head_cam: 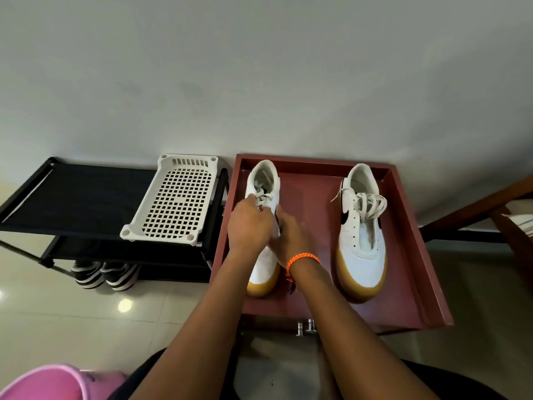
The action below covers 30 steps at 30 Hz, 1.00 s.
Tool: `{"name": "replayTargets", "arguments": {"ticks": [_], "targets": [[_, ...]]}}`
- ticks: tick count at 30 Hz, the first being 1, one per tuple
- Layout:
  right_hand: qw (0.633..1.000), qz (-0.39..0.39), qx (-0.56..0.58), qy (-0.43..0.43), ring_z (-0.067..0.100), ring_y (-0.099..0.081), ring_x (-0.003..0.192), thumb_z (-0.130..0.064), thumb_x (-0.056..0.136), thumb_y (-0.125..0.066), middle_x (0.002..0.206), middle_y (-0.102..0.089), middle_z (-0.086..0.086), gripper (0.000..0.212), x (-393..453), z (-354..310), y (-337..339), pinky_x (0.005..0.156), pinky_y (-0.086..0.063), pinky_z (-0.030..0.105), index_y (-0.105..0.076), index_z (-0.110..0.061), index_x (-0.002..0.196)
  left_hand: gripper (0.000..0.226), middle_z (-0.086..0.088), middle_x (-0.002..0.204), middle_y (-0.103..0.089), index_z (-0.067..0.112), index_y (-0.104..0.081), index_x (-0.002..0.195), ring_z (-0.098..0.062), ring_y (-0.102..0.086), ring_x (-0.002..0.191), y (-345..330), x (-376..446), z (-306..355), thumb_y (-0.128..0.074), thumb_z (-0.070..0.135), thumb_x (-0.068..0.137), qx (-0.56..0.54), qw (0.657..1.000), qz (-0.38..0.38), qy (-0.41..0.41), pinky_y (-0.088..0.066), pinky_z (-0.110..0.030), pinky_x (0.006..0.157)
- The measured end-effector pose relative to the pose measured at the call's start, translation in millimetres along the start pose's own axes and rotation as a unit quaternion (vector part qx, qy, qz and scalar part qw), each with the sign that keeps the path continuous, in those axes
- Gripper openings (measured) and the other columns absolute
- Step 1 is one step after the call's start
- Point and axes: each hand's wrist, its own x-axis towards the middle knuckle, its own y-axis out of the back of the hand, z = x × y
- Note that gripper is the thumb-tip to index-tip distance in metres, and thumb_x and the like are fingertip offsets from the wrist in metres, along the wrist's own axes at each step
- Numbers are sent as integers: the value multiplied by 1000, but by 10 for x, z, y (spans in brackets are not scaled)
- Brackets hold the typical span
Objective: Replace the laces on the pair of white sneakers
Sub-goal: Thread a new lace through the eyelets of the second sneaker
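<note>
Two white sneakers stand in a shallow, square, reddish-brown tray [409, 255] with raised walls, toes pointing toward you. The tray's surface is smooth and matte.

The left sneaker [264, 264] sits near the tray's left wall. Its upper is smooth white with a gum-coloured, rounded rubber sole. Both your hands are on it, close together. Your left hand [249, 226] pinches the flat off-white lace [264, 197] near the top eyelets. Your right hand [291, 235] rests curled against the shoe's side; whether it grips the shoe or lace, I cannot tell. An orange braided wristband [302, 259] circles your right wrist.

The right sneaker [360, 235] stands well apart, near the tray's right wall. Its lower eyelets are bare and the tongue is exposed; a flat off-white lace [369, 203] lies loosely bunched across the upper eyelets. A black curved swoosh-shaped mark [344, 217] shows on its side; no writing is legible.

Just beside the tray, a white plastic basket [176, 203] with a perforated grid bottom and slotted end wall rests on a black fabric-topped rack [75, 194] with a thin black frame. Black shoes with white striped soles [103, 275] sit under the rack on glossy pale floor tiles [86, 321]. A pink plastic object [49, 382] occupies the lower left corner.
</note>
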Motion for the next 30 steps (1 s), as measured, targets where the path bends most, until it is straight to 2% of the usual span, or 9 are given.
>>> {"name": "replayTargets", "arguments": {"ticks": [4,7,11,14,17,20,22,25,30], "targets": [[1000,-5,2,7,35,-65,122,-38,96,-65,132,-70,6,48,36,-98,97,82,-50,37,-55,-27,142,39,-11,143,-59,10,-63,137,-30,-56,132,-67,141,30,-60,13,98,41,987,135,-74,-48,-37,102],[997,38,64,-3,20,-69,115,-40,93,-76,131,-70,0,61,-168,34,432,100,-56,44,-56,-27,150,29,-1,126,-67,22,-76,116,-16,-62,112,-163,173,167,-58,9,96,-12,973,193,-122,-44,-20,84],[981,173,92,11,2,-71,89,-19,93,-76,97,-76,-13,17,-408,375,946,86,-60,34,-78,-24,109,31,13,83,-73,30,-78,91,0,-60,64,-481,97,378,-56,8,94,-84,986,66,-131,-42,-22,60],[962,264,68,-9,6,-69,82,-15,91,-76,90,-72,-12,14,-377,617,1244,73,-58,29,-73,-28,96,27,17,84,-75,33,-79,89,4,-67,75,-829,-11,430,-61,13,95,-65,990,-44,-117,-52,-22,70],[950,313,12,-14,15,-63,94,-22,89,-79,110,-60,-4,29,-194,784,1405,76,-59,34,-64,-31,113,24,19,95,-75,32,-77,108,1,-70,91,-1038,-51,439,-63,17,97,-48,988,-101,-103,-56,-27,84],[967,252,6,-29,11,-50,118,-36,87,-81,134,-48,-3,67,-34,957,1471,92,-48,29,-51,-38,147,45,19,119,-69,31,-66,132,-8,-68,113,-1233,-2,477,-58,8,94,-54,985,-121,-110,-56,-36,98],[981,191,-1,-31,17,-51,124,-42,89,-80,142,-47,1,77,3,1048,1385,98,-48,32,-43,-42,156,67,12,143,-60,34,-59,146,-8,-61,124,-1365,40,476,-51,4,87,-51,980,-138,-131,-53,-31,105],[984,165,-48,-34,27,-61,114,-40,94,-70,134,-53,1,55,9,1095,1220,87,-56,40,-54,-39,147,83,7,154,-53,38,-53,153,0,-52,130,-1476,35,495,-45,10,75,-61,971,-193,-127,-45,-15,107],[982,164,-94,-28,29,-62,109,-42,94,-72,131,-57,-2,46,22,1092,1152,82,-59,45,-57,-36,138,79,8,139,-62,50,-53,142,-12,-62,121,-1419,79,378,-43,17,72,-25,974,-173,-142,-55,-44,103]]}}
